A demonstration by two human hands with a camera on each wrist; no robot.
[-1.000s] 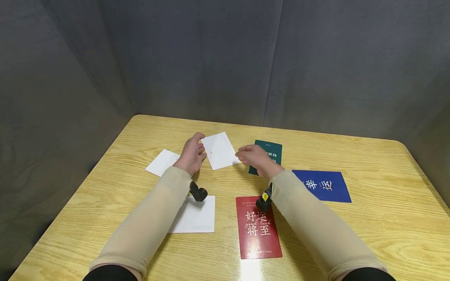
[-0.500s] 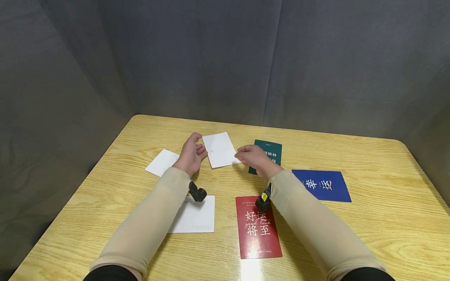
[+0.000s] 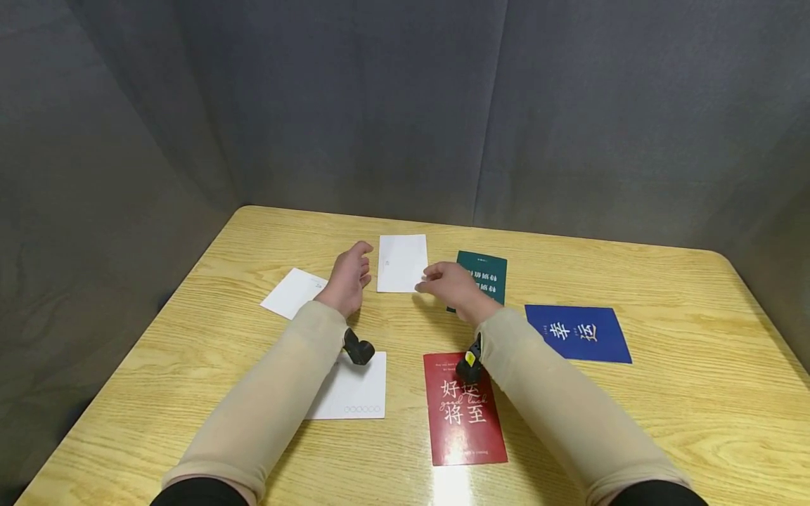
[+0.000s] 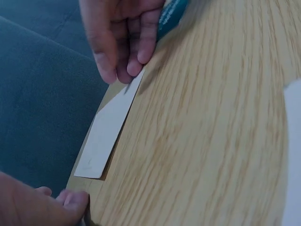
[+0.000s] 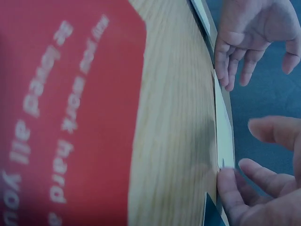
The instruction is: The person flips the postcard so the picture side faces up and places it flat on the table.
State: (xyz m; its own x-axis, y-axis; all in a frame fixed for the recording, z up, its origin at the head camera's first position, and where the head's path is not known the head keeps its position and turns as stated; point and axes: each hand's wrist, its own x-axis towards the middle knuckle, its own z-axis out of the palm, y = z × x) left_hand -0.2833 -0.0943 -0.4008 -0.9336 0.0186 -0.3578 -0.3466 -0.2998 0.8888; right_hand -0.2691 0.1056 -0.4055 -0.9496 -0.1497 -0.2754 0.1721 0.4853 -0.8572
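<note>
One white card [image 3: 402, 263] lies on table [image 3: 405, 327], long side running front to back, between left hand [image 3: 349, 277], just apart, and right hand [image 3: 453, 285], nearer, fingertips at its near right corner. Both hands' fingers loose, gripping nothing.

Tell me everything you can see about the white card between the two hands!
The white card is a thin rectangle that looks like stiff paper, with a small faint mark towards its left side. It lies near the far edge of the wooden table. The left hand is apart from it. The fingers of the right hand are at its near right corner, but whether they touch it is unclear.
</note>
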